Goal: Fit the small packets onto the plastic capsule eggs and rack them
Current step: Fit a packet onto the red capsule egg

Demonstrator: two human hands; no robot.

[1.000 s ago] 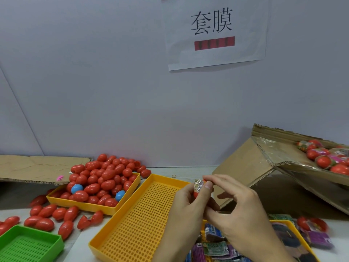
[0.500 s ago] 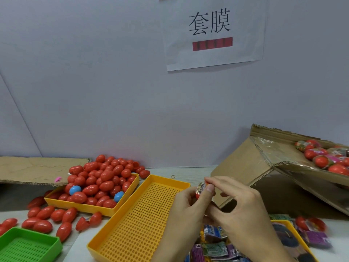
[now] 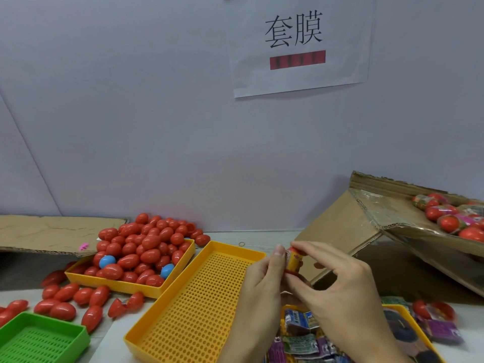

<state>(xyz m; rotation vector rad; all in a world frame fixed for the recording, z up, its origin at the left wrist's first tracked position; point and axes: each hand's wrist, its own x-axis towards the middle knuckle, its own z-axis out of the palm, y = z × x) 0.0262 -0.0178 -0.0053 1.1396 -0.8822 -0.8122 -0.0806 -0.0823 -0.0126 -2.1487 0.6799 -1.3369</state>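
A red capsule egg with a yellow printed packet sleeve around it is held upright between both hands. My left hand grips it from the left with the thumb up beside it. From above and the right, my right hand pinches the egg's top with fingertips. An empty perforated yellow rack tray lies just left of the hands. Loose flat packets lie in a yellow tray below the hands, partly hidden by my wrists.
A yellow tray heaped with red eggs and two blue ones sits at the left, with more red eggs spilled in front. A green tray is at the bottom left. A tilted cardboard box holds sleeved eggs at the right.
The packet sleeve has slid further down over the egg between my fingers. Both hands stayed in nearly the same spot; the view shifted slightly.
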